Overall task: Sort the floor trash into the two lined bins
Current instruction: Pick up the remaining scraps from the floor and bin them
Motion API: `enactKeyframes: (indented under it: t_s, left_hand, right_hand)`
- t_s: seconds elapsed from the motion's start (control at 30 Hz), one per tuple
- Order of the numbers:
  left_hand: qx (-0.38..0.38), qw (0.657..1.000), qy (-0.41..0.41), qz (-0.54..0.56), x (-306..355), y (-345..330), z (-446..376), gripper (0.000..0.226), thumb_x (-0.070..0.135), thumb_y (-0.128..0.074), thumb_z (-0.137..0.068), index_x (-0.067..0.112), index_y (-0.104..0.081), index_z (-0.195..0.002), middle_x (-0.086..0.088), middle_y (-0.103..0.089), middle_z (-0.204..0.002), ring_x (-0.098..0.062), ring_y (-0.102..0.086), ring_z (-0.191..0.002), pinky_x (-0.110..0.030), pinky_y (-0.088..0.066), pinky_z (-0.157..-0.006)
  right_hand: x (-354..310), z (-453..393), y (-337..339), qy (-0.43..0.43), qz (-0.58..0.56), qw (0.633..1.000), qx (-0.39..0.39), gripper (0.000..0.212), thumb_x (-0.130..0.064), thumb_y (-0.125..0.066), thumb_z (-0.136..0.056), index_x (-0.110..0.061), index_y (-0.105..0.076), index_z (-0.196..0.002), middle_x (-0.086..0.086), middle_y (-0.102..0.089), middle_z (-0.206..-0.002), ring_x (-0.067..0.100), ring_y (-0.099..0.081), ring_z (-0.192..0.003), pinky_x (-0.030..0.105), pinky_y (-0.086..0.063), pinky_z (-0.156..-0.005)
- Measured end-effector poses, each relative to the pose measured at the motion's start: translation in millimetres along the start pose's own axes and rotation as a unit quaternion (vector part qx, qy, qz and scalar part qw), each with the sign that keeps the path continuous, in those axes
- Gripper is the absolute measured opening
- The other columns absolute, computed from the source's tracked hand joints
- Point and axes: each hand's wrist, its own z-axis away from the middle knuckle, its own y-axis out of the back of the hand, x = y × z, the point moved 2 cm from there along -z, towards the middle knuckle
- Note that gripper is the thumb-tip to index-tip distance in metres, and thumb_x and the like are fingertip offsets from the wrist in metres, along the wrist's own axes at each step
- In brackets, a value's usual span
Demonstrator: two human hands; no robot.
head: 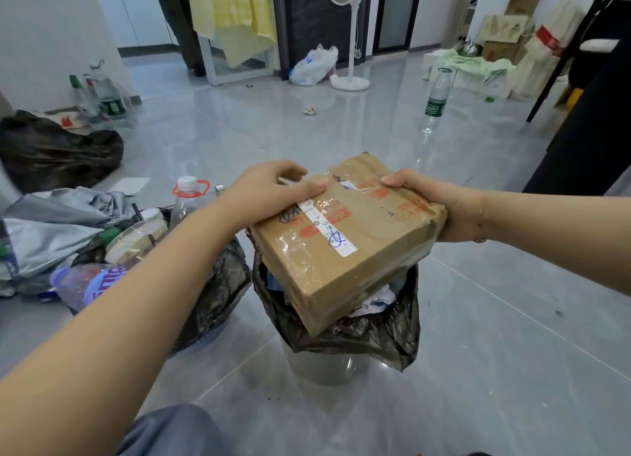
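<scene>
A taped brown cardboard parcel (345, 240) with a white label hangs tilted over the right bin (341, 336), which has a black liner and holds paper. My left hand (273, 191) grips the parcel's far left corner, fingers curled over the top. The parcel's right end sits in the grip of my right hand (430, 202). To the left, the other lined bin (211, 295) is packed with plastic bottles and a clear cup.
A plastic bottle (435, 100) stands on the tiled floor at the right, a crumpled scrap (309, 111) lies mid-floor. A black bag (58, 151) and bottles sit at the left wall. A fan (348, 32), a white bag and boxes stand at the back.
</scene>
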Motion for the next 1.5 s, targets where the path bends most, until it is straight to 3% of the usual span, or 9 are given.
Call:
enactKeyframes:
  t_s: [0.1,0.2,0.67,0.77,0.87,0.93,1.07,1.3,1.5]
  left_hand:
    - [0.140,0.982,-0.079,-0.100,18,5,2,0.042,0.054,-0.057,-0.087,0.031,-0.059,-0.122,0.009,-0.056,-0.129,-0.015,-0.048,-0.123,-0.042,-0.035,-0.106]
    - [0.167,0.973,-0.098,-0.128,31,4,5,0.037,0.048,-0.055,-0.089,0.034,-0.058,-0.123,0.007,-0.053,-0.130,-0.019,-0.041,-0.127,-0.041,-0.030,-0.106]
    - [-0.103,0.971,0.072,-0.204,-11,-35,-6,0.053,0.065,-0.019,-0.095,0.054,-0.016,-0.146,-0.002,-0.030,-0.154,-0.033,-0.024,-0.141,-0.052,-0.020,-0.114]
    - [-0.082,0.972,0.069,-0.209,-8,-31,-7,0.051,0.064,-0.025,-0.095,0.051,-0.028,-0.144,-0.003,-0.033,-0.153,-0.032,-0.025,-0.141,-0.051,-0.022,-0.114]
    - [-0.014,0.970,-0.051,-0.237,11,-30,6,0.045,0.062,-0.037,-0.093,0.047,-0.049,-0.133,0.007,-0.031,-0.154,-0.023,-0.025,-0.141,-0.047,-0.020,-0.114]
    - [-0.110,0.968,-0.093,-0.207,20,-36,19,0.066,0.077,-0.038,-0.081,0.049,-0.038,-0.140,0.015,-0.022,-0.157,-0.017,-0.018,-0.145,-0.050,-0.013,-0.117]
    - [-0.211,0.948,-0.058,-0.229,27,-37,25,0.102,0.082,-0.058,-0.062,0.050,-0.014,-0.148,0.018,-0.007,-0.160,-0.013,-0.011,-0.147,-0.047,-0.011,-0.119]
    - [-0.205,0.966,-0.005,-0.159,34,-41,11,0.092,0.052,-0.077,-0.070,0.047,-0.025,-0.146,0.006,-0.039,-0.146,-0.021,-0.047,-0.118,-0.030,-0.040,-0.088]
    - [-0.209,0.970,0.006,-0.126,27,-31,8,0.089,0.050,-0.082,-0.064,0.050,-0.035,-0.140,0.011,-0.041,-0.141,-0.018,-0.048,-0.117,-0.033,-0.044,-0.094]
  right_hand:
    - [-1,-1,0,0.026,-0.044,0.999,0.015,0.041,-0.051,-0.059,-0.072,-0.018,-0.067,-0.096,0.001,-0.071,-0.086,0.015,-0.066,-0.072,0.030,-0.052,-0.074]
    - [-1,0,1,0.056,-0.091,0.994,0.031,0.035,-0.048,-0.056,-0.079,-0.019,-0.067,-0.095,0.000,-0.072,-0.083,0.014,-0.067,-0.070,0.030,-0.052,-0.074]
    - [25,1,-6,-0.022,-0.070,0.997,-0.005,0.054,-0.061,-0.043,-0.090,-0.021,-0.063,-0.120,0.002,-0.068,-0.117,0.017,-0.068,-0.100,0.036,-0.052,-0.092]
    - [22,-3,-7,-0.047,-0.076,0.996,0.009,0.055,-0.060,-0.046,-0.089,-0.020,-0.061,-0.123,0.003,-0.067,-0.116,0.020,-0.066,-0.099,0.038,-0.052,-0.090]
    - [21,-7,-8,-0.066,-0.078,0.994,0.035,0.050,-0.059,-0.048,-0.089,-0.018,-0.064,-0.114,0.004,-0.070,-0.103,0.019,-0.067,-0.089,0.036,-0.057,-0.080]
    - [20,-10,-9,-0.077,-0.068,0.993,0.053,0.049,-0.058,-0.048,-0.090,-0.017,-0.064,-0.110,0.004,-0.071,-0.098,0.019,-0.068,-0.085,0.033,-0.058,-0.074]
    - [18,-11,-12,-0.093,-0.061,0.990,0.087,0.050,-0.056,-0.044,-0.093,-0.012,-0.064,-0.105,0.008,-0.069,-0.096,0.023,-0.063,-0.089,0.040,-0.051,-0.084]
    - [41,-15,-8,-0.032,-0.137,0.981,0.136,0.064,-0.054,-0.016,-0.100,-0.012,-0.054,-0.129,0.009,-0.060,-0.124,0.022,-0.060,-0.103,0.037,-0.049,-0.078]
    - [45,-12,-16,-0.030,-0.121,0.982,0.140,0.063,-0.059,-0.015,-0.098,-0.020,-0.053,-0.129,0.006,-0.063,-0.124,0.023,-0.062,-0.110,0.037,-0.053,-0.076]
